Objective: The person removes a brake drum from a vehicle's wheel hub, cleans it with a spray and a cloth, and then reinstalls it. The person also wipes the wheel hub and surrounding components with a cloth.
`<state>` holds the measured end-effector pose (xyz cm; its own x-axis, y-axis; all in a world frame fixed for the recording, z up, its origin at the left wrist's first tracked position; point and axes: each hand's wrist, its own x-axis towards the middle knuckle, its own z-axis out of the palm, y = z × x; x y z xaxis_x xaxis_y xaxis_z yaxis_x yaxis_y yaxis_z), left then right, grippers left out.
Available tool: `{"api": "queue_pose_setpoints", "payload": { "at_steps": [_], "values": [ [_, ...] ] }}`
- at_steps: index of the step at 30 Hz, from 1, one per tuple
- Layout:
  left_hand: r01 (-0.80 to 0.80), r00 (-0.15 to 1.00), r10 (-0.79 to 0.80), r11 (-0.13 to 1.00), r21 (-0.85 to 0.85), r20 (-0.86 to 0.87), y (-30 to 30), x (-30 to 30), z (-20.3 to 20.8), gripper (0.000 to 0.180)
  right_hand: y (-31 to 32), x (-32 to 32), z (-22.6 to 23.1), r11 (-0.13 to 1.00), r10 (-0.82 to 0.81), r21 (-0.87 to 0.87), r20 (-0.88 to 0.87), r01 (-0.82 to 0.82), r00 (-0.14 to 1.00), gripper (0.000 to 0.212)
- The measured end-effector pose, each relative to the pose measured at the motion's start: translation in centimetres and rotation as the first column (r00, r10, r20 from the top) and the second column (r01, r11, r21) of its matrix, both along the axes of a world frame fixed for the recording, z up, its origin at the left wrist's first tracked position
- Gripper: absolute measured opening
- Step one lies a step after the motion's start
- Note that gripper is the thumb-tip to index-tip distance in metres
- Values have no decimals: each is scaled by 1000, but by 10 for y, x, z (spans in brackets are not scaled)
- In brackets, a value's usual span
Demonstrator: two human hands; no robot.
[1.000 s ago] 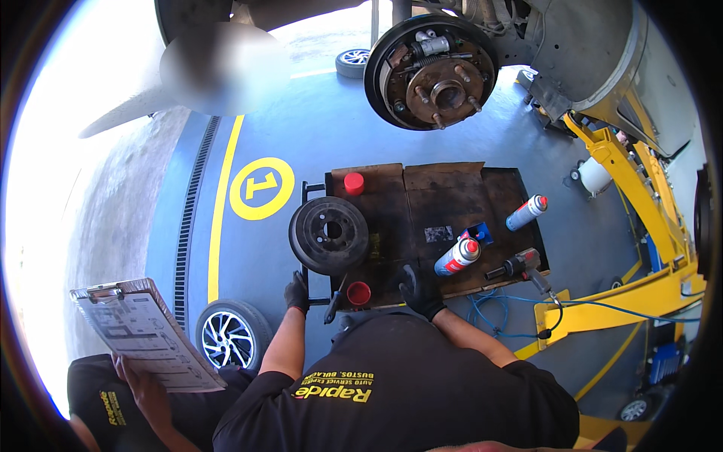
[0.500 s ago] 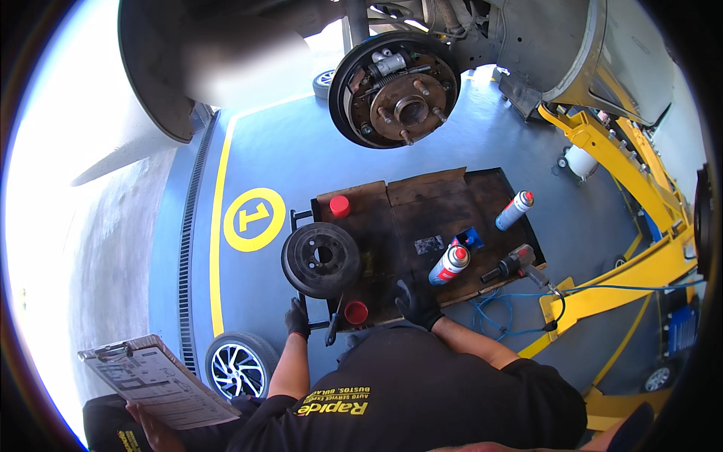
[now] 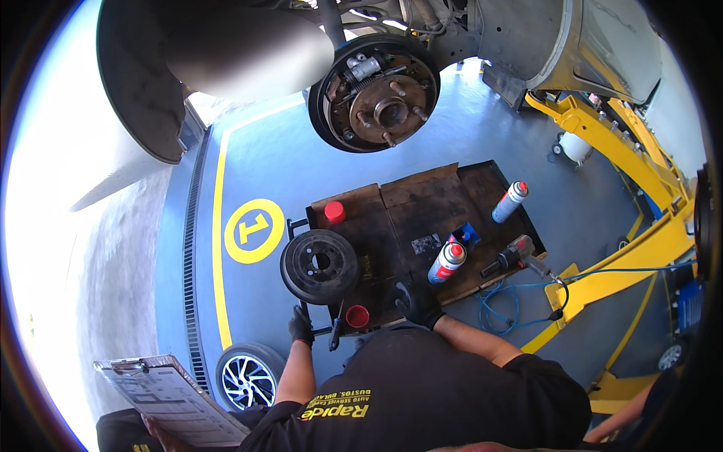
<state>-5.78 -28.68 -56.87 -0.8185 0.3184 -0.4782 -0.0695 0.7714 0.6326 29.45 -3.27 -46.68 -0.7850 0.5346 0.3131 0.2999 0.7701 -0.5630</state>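
From my feed the scene is daylit and bright. Strong light pours in from nine o'clock, where the ground outside burns out to near white. The blue floor is evenly lit, with soft shadow under the cart. A smeared, featureless blur sits at eleven o'clock. Fisheye bending curves the yellow lift arm at three o'clock, and a black rim rings everything. The centre stays sharp.

Left grip closed (gloved), right grip pressed flat, arms extended
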Motion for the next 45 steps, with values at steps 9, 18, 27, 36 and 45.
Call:
{"api": "queue_pose_setpoints", "payload": {
  "at_steps": [9, 18, 27, 36, 45],
  "values": [
    [54, 997, -56, 998, -34, -47, 9, 1, -6, 57, 4, 4, 12, 999, -32, 40, 40, 31, 999, 46],
    [-181, 983, 161, 939, 293, 92, -7, -5, -14, 59, 0, -3, -1, 998, -58, 35, -27, 59, 998, 44],
    [-162, 982, 145, 976, 144, 123, 9, 9, 11, 60, -1, 0, 4, 998, -67, -6, -25, 67, 997, 43],
    [89, 964, -110, 991, -96, -242, -10, -11, -33, 57, 3, -2, -9, 999, -36, 16, -34, 36, 999, 46],
    [201, 873, -276, 955, -219, -401, -8, -11, -49, 49, 0, -1, -3, 997, -69, 44, -33, 70, 997, 21]
  ]
}}
